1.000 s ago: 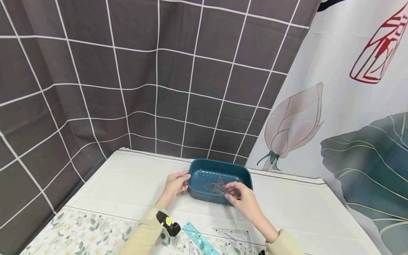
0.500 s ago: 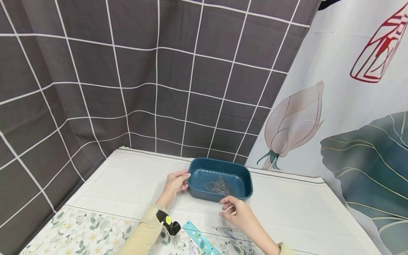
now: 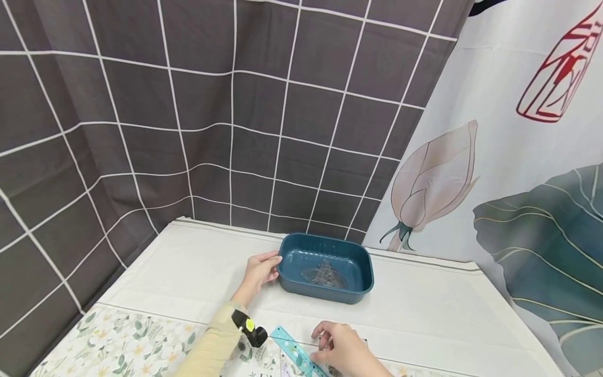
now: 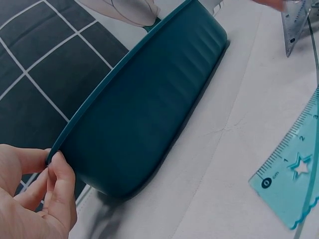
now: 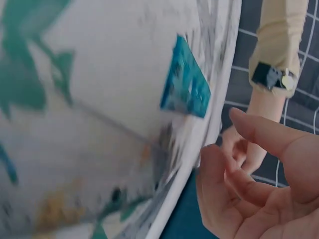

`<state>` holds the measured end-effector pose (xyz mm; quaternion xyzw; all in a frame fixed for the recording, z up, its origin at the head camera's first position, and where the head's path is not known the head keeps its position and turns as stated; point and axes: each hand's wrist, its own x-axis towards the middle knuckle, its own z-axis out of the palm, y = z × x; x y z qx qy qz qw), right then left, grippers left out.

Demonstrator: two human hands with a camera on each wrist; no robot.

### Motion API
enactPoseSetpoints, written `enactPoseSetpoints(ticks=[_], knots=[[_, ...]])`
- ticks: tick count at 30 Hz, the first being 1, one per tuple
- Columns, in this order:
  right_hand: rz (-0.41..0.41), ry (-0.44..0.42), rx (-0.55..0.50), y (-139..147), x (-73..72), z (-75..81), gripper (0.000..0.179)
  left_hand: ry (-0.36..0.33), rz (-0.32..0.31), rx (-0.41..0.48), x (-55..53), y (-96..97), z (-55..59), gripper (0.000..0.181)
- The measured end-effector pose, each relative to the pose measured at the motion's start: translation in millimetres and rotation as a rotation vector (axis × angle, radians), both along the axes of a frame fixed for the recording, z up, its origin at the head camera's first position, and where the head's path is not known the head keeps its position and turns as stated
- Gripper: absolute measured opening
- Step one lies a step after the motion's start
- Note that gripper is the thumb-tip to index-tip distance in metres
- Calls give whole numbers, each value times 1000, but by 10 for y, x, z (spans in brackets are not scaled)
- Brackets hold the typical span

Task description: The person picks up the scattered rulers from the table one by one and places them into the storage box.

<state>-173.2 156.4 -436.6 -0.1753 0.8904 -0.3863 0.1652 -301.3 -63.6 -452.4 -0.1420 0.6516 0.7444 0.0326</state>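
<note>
My left hand (image 3: 260,272) holds the left end of a dark teal-blue plastic basin (image 3: 301,288), thumb and fingers pinching its rim, as the left wrist view shows with the hand (image 4: 37,194) at the basin wall (image 4: 134,109). Inside the basin lies a small heap of clear, see-through pieces (image 3: 330,275). In front of it my right hand (image 3: 343,348) hovers low with loosely bent fingers, a gap between thumb and forefinger (image 5: 249,184). Under that hand is a turquoise ruler (image 3: 293,345) with a star cut-out. A clear set square (image 4: 295,22) beside it is mostly hidden by the hand.
A white cloth with a flowered front part (image 3: 136,340) covers the table. Behind stands a dark gridded curtain (image 3: 264,131), and to the right a white one printed with a bud and leaves (image 3: 433,178). A small black camera (image 3: 252,330) sits on the left wrist.
My right hand has come out of the basin and moved toward me, over the ruler and set square. The left hand stays on the rim, and the basin has not moved.
</note>
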Motion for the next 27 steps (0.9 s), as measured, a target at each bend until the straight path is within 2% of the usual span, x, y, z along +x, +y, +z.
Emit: enactPoseSetpoints(ticks=[5,11,15,18,27], knots=[[24,-28,31,-31,55,-50,23,5,1,5,-10,1,-17,37],[33,-6,85,-62,68,-88,24,25,3,16,20,1,-10,36],[39,39,132,-91,77,-112,24,53,-8,28,49,-4,12,35],[31,55,174,-116,81,-116,24,42,-9,32,32,1,7,37],[-2,-30,224,-173,72,-110,22,6,2,22,-8,2,-19,38]])
